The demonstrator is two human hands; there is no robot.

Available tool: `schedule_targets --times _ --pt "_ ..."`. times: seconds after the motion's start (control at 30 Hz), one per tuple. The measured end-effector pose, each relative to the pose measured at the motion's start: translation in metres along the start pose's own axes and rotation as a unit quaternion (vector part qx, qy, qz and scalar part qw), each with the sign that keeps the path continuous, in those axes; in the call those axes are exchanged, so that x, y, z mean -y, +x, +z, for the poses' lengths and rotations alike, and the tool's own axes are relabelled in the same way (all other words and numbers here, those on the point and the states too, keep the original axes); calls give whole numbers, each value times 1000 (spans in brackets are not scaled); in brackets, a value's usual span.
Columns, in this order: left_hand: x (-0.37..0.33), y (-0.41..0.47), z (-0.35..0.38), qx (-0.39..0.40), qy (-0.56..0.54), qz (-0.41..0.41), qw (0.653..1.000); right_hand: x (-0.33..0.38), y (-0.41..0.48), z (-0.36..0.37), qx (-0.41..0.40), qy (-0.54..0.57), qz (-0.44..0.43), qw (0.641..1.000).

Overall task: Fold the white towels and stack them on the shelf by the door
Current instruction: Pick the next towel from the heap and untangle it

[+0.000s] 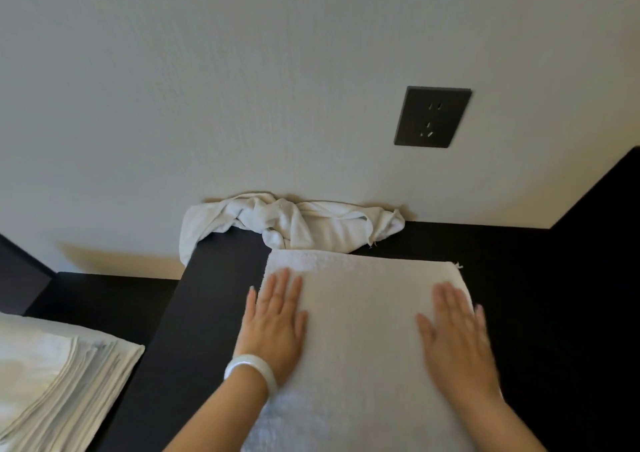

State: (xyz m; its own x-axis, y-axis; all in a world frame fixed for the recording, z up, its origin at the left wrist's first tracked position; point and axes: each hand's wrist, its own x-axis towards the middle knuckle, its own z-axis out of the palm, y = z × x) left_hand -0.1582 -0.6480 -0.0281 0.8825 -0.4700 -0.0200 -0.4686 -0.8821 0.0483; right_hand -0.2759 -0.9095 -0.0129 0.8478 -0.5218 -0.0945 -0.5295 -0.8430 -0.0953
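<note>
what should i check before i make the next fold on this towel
1. Left hand flat on the towel: ok.
2. Right hand flat on it too: ok, though blurred.
3. Towel smooth between the hands: ok.
4. Near edge of the towel squared up: cannot tell, it runs out of the frame.
5. Crumpled towel clear of the far edge: not ok, it lies right against it.
6. Shelf by the door within reach: cannot tell, not in view.
</note>
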Motion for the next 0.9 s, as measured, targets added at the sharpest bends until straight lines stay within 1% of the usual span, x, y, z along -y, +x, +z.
schedule_targets --times 0.07,0.1,0.13,0.17,0.2,0.23,0.27,0.3,0.33,0.4,0.43,0.47,0.53,0.57,0.63,0.67,0.73,0.77,0.83,0.87,0.9 --pt "6 -4 -5 11 -18 -25 999 -15 -4 -12 -10 -38 59 997" --pt "1 -6 -8 0 -16 -32 999 -14 -5 -15 -15 -51 74 996" --pt "-10 -9 -12 -26 -4 -25 999 -7 -8 -16 -36 -56 66 996" --pt "-26 -13 -14 -38 -9 -11 999 5 -13 -13 -70 -48 39 996" --pt "-44 -18 -10 -42 -24 17 999 19 -19 -9 -82 -11 3 997" --pt "-61 -27 -8 -31 -33 48 998 34 -26 -3 -74 24 -47 996" --pt "-74 -36 -5 -25 -37 79 996 48 -34 3 -54 31 -94 994" --pt "-80 -44 -2 -11 -42 95 994 57 -42 10 -29 26 -124 992" --pt "-78 -50 1 -13 -38 98 994 57 -49 17 -11 22 -137 990" --pt "-57 -55 7 -43 -13 81 996 41 -57 20 -2 42 -116 992" --pt "-43 -60 8 -31 -5 64 997 27 -59 18 -26 34 -93 995" --pt "-28 -64 7 -21 2 40 999 11 -60 15 -29 25 -66 997" --pt "-2 -75 5 -3 4 -12 1000 -17 -66 3 3 9 12 1000" --pt "5 -80 2 8 -5 -37 999 -24 -70 -4 0 -7 44 999" --pt "-1 -88 -4 -16 1 -59 998 -18 -78 -13 -11 -35 69 997" --pt "-15 -90 -6 -33 -1 -47 998 -7 -82 -13 -34 -29 52 998" --pt "-52 -94 -6 -53 -32 14 998 28 -92 -6 -80 10 -27 996" --pt "-70 -97 -5 -57 -43 53 996 45 -97 1 -77 30 -70 994" --pt "-88 -105 -2 -33 -50 93 994 66 -108 12 -19 35 -122 992" --pt "-86 -109 2 -16 -46 98 994 66 -113 17 8 35 -127 991" --pt "-80 -114 6 -13 -39 101 994 61 -117 20 11 34 -125 992"
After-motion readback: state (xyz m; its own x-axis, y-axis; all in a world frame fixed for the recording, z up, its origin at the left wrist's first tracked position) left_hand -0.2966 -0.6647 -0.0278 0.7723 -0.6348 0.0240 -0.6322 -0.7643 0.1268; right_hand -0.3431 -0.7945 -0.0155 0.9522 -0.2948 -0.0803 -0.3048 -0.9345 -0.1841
